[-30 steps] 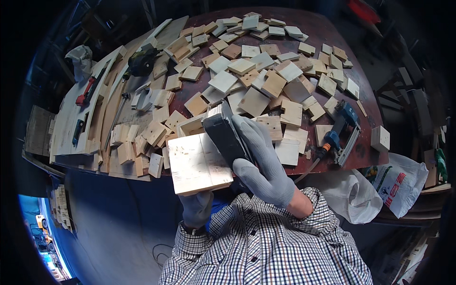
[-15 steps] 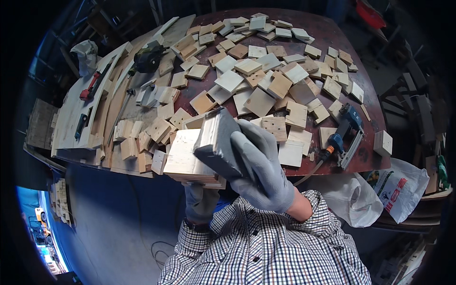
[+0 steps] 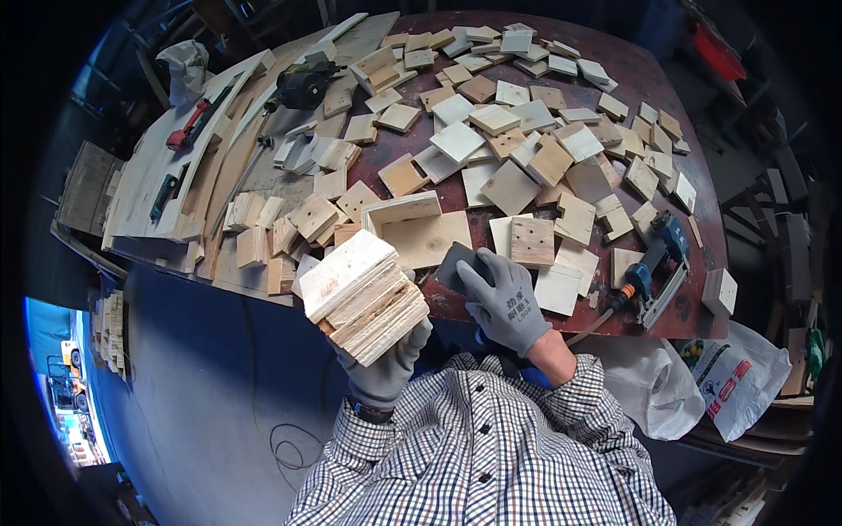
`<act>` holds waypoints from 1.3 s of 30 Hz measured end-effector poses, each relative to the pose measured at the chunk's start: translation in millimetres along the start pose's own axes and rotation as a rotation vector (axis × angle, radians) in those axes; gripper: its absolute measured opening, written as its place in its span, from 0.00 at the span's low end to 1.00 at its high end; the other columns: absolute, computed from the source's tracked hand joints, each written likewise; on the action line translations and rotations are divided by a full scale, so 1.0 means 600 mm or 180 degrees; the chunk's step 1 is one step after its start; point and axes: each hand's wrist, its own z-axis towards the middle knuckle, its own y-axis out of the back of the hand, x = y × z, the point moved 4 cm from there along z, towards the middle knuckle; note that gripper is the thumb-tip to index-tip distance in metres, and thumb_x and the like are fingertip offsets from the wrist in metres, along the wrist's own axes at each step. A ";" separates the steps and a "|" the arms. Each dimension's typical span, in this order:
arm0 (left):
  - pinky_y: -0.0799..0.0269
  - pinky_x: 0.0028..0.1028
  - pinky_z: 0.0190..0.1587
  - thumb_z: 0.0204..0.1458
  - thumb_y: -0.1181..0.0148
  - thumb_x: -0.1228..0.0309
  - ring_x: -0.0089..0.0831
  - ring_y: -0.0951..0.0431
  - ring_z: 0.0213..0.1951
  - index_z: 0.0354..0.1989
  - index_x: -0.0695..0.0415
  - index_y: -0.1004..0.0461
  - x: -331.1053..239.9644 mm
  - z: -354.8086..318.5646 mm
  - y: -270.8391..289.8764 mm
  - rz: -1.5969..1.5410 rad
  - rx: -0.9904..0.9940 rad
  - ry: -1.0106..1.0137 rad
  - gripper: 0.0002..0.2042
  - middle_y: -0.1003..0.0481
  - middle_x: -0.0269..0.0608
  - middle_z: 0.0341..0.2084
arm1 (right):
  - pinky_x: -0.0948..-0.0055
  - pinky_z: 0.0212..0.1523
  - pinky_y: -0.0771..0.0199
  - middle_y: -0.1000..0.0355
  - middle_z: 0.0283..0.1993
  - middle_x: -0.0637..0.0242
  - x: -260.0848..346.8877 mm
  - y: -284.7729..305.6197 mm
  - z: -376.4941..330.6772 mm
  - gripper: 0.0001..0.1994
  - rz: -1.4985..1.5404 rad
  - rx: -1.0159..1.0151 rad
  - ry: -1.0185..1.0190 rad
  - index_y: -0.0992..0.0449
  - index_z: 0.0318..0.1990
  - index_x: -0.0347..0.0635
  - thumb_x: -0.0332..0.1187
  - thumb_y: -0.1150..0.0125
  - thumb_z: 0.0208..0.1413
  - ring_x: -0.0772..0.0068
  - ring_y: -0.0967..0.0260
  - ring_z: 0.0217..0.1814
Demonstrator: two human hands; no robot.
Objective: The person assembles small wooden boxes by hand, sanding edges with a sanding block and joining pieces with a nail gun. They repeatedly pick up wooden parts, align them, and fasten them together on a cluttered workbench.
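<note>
My left hand (image 3: 386, 366), in a grey glove, is closed around a chunky plywood block (image 3: 364, 298) with layered, rough edges, held tilted in front of the table. The palm is behind the block and some fingers are hidden. My right hand (image 3: 507, 302), gloved too, grips a dark grey sanding block (image 3: 455, 266) at the table's near edge. Only its flat dark face shows beyond the fingers; I cannot tell whether it touches the tabletop. Just beyond both hands lies an L-shaped wooden piece (image 3: 430, 232).
Many small wood blocks (image 3: 510, 184) cover the dark red table (image 3: 675, 298). A blue nail gun (image 3: 662, 259) with a hose lies at right. On the boards at left are a red tool (image 3: 189, 131), a dark power tool (image 3: 303, 86) and a blue tool (image 3: 163, 197). White bags (image 3: 653, 386) hang below right.
My right hand has moved forward and right with the sanding block, away from the plywood block. My left hand has turned the plywood block, showing more of its layered edge.
</note>
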 end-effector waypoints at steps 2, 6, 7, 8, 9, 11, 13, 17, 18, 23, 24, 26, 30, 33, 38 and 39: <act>0.51 0.59 0.79 0.67 0.41 0.52 0.59 0.47 0.76 0.81 0.53 0.57 0.002 0.001 0.006 -0.0123 0.0042 0.0106 0.42 0.56 0.50 0.80 | 0.45 0.67 0.37 0.39 0.70 0.52 -0.011 -0.037 -0.017 0.37 -0.0202 0.0135 0.0093 0.33 0.70 0.57 0.33 0.28 0.50 0.45 0.38 0.70; 0.50 0.61 0.79 0.69 0.44 0.51 0.61 0.46 0.76 0.81 0.52 0.57 -0.021 -0.015 0.039 0.0320 -0.0018 0.0025 0.40 0.54 0.53 0.79 | 0.46 0.69 0.40 0.37 0.70 0.52 -0.021 -0.032 -0.010 0.36 -0.0486 0.0404 0.0033 0.31 0.70 0.57 0.41 0.27 0.51 0.45 0.38 0.70; 0.50 0.61 0.79 0.69 0.44 0.51 0.61 0.46 0.76 0.81 0.51 0.56 -0.033 -0.024 0.057 0.0397 -0.0102 -0.0089 0.40 0.55 0.54 0.79 | 0.46 0.69 0.41 0.37 0.69 0.52 -0.013 -0.014 -0.005 0.35 -0.0500 0.0500 -0.0009 0.31 0.69 0.56 0.43 0.28 0.52 0.45 0.38 0.70; 0.47 0.60 0.77 0.68 0.46 0.48 0.62 0.45 0.75 0.81 0.52 0.57 -0.039 -0.028 0.069 0.0429 0.0080 -0.0021 0.40 0.54 0.55 0.78 | 0.47 0.69 0.40 0.36 0.69 0.50 -0.001 0.014 0.008 0.35 0.0006 0.0247 -0.0055 0.32 0.70 0.53 0.45 0.29 0.54 0.45 0.37 0.70; 0.44 0.60 0.76 0.68 0.49 0.45 0.63 0.43 0.74 0.81 0.53 0.57 -0.034 -0.016 0.057 0.0461 0.0285 0.0036 0.41 0.54 0.57 0.78 | 0.48 0.70 0.40 0.35 0.68 0.49 0.016 0.047 0.030 0.35 0.0484 -0.0020 -0.0087 0.32 0.71 0.49 0.46 0.31 0.55 0.44 0.37 0.70; 0.39 0.60 0.74 0.67 0.53 0.39 0.64 0.39 0.73 0.81 0.54 0.58 -0.028 0.004 0.039 0.0732 0.0506 -0.0005 0.44 0.52 0.60 0.77 | 0.49 0.70 0.39 0.34 0.67 0.46 0.053 0.121 0.065 0.36 0.1428 -0.0340 -0.0072 0.34 0.72 0.42 0.48 0.35 0.59 0.43 0.36 0.69; 0.33 0.63 0.69 0.64 0.59 0.31 0.63 0.37 0.72 0.82 0.52 0.60 -0.027 0.016 0.031 0.1117 0.0573 -0.0305 0.47 0.50 0.62 0.77 | 0.50 0.70 0.37 0.34 0.67 0.43 0.087 0.181 0.089 0.37 0.2134 -0.0358 0.0101 0.36 0.73 0.36 0.48 0.38 0.61 0.43 0.35 0.68; 0.31 0.61 0.68 0.66 0.62 0.34 0.61 0.37 0.73 0.82 0.51 0.60 -0.016 0.018 0.023 0.1131 -0.0106 -0.0241 0.44 0.51 0.60 0.78 | 0.52 0.70 0.36 0.34 0.68 0.40 0.141 0.223 0.112 0.40 0.2736 0.0001 0.0174 0.38 0.74 0.30 0.49 0.36 0.62 0.43 0.34 0.69; 0.30 0.61 0.68 0.67 0.62 0.35 0.61 0.37 0.73 0.82 0.51 0.60 -0.014 0.018 0.019 0.1120 -0.0139 -0.0166 0.44 0.51 0.60 0.78 | 0.52 0.69 0.35 0.32 0.67 0.41 0.140 0.214 0.111 0.38 0.2443 -0.0039 0.0421 0.35 0.72 0.31 0.47 0.34 0.62 0.42 0.33 0.67; 0.28 0.57 0.67 0.69 0.64 0.38 0.59 0.37 0.73 0.82 0.53 0.59 0.018 0.007 -0.006 0.0953 -0.0292 0.0490 0.41 0.51 0.59 0.78 | 0.55 0.65 0.32 0.25 0.60 0.48 0.135 0.191 0.080 0.32 0.1809 -0.0959 0.0868 0.24 0.64 0.35 0.48 0.30 0.59 0.50 0.28 0.62; 0.28 0.56 0.67 0.69 0.64 0.38 0.59 0.37 0.73 0.82 0.53 0.59 0.023 0.003 -0.009 0.0885 -0.0304 0.0549 0.41 0.51 0.59 0.78 | 0.56 0.63 0.31 0.23 0.59 0.51 0.134 0.200 0.076 0.31 0.1778 -0.0975 0.0891 0.19 0.59 0.38 0.51 0.27 0.54 0.54 0.27 0.60; 0.27 0.55 0.67 0.70 0.65 0.39 0.58 0.37 0.73 0.82 0.53 0.59 0.027 -0.002 -0.015 0.0727 -0.0303 0.0633 0.40 0.50 0.59 0.78 | 0.56 0.61 0.30 0.22 0.57 0.53 0.128 0.214 0.066 0.29 0.1794 -0.1018 0.0962 0.16 0.55 0.40 0.52 0.26 0.52 0.55 0.26 0.59; 0.27 0.54 0.66 0.71 0.62 0.40 0.56 0.36 0.73 0.81 0.54 0.54 0.027 0.002 -0.029 0.0283 -0.0119 0.0717 0.39 0.46 0.58 0.76 | 0.54 0.57 0.22 0.17 0.46 0.61 0.123 0.237 0.036 0.19 0.1206 -0.1505 0.1068 0.12 0.45 0.46 0.49 0.26 0.52 0.60 0.21 0.50; 0.27 0.49 0.67 0.72 0.60 0.42 0.50 0.33 0.71 0.79 0.57 0.48 0.031 0.011 -0.031 0.0000 0.0295 0.0889 0.36 0.38 0.55 0.72 | 0.52 0.58 0.23 0.17 0.45 0.56 0.081 0.241 0.020 0.17 0.1808 -0.1842 0.0797 0.12 0.43 0.39 0.44 0.32 0.59 0.59 0.20 0.49; 0.30 0.53 0.68 0.70 0.60 0.39 0.55 0.41 0.75 0.81 0.52 0.55 0.033 0.015 -0.023 0.0027 0.0461 0.0961 0.40 0.49 0.56 0.77 | 0.52 0.74 0.39 0.38 0.74 0.40 0.101 0.222 0.060 0.40 0.2700 -0.0852 0.0586 0.38 0.74 0.28 0.56 0.47 0.67 0.44 0.40 0.76; 0.30 0.54 0.68 0.69 0.60 0.38 0.56 0.43 0.76 0.82 0.50 0.58 0.030 0.012 -0.020 0.0273 0.0388 0.0952 0.41 0.52 0.57 0.79 | 0.51 0.76 0.42 0.42 0.77 0.39 0.113 0.210 0.069 0.43 0.2870 -0.0590 0.0673 0.43 0.77 0.29 0.57 0.47 0.67 0.43 0.44 0.79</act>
